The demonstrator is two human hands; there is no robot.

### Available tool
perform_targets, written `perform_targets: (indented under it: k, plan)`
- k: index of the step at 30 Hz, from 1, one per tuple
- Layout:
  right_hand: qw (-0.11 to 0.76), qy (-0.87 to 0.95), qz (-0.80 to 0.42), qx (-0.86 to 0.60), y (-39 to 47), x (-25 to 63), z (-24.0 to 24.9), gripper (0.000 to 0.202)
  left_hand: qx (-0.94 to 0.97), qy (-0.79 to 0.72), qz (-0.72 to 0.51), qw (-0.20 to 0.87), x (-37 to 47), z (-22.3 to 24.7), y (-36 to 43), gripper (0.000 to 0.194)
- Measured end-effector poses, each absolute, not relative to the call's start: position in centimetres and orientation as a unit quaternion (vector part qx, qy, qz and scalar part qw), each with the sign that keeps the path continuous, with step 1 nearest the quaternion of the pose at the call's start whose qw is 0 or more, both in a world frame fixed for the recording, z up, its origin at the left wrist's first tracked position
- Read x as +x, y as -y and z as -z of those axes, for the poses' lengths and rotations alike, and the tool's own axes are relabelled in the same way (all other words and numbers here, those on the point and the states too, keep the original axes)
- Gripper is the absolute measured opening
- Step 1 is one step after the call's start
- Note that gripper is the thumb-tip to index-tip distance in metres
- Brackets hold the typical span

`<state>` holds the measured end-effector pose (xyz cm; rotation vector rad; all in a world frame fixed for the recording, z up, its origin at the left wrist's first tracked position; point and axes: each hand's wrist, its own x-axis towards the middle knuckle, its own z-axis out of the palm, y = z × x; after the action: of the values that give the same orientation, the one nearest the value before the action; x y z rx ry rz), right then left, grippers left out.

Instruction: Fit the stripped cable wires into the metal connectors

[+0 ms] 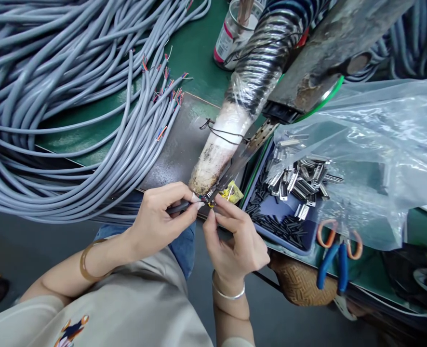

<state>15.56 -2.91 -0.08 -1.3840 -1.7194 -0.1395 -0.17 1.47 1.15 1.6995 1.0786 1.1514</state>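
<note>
In the head view, the left hand (163,212) pinched a grey cable (179,208) near its wired end, by the table's near edge and just below the hose's white mouth (213,154). The right hand (237,236) curled its fingers beside the cable's tip; what they gripped could not be told. The blue tray (300,249) hemmed that hand's right, the cable bundle (101,188) the left hand's; between the forearms lay a gap.

Looking forward and steeply down from head height, over the beige shirt (144,308), with the left hand (166,212) and right hand (235,231) near mid-frame at arm's reach. Wide enough to span from grey cables (54,207) at left to a clear plastic bag (372,159) at right.
</note>
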Motion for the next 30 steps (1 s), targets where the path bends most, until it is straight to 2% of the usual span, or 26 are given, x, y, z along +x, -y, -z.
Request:
perform_targets:
  k: [12,23,30]
  plan:
    - [0.425,0.721,0.034,-0.546,3.6,16.3,0.6,0.019,0.685,-0.42,-0.429,0.412,-0.2,-0.8,-1.0,0.013]
    - [0.458,0.678,-0.012,-0.575,3.0,15.9,0.8,0.016,0.681,-0.451,-0.43,0.385,0.0,-0.7,-1.1,0.01]
    - [0.461,0.679,0.014,-0.571,2.5,15.5,0.1,0.018,0.689,-0.441,-0.449,0.359,-0.2,-1.2,-1.5,0.01]
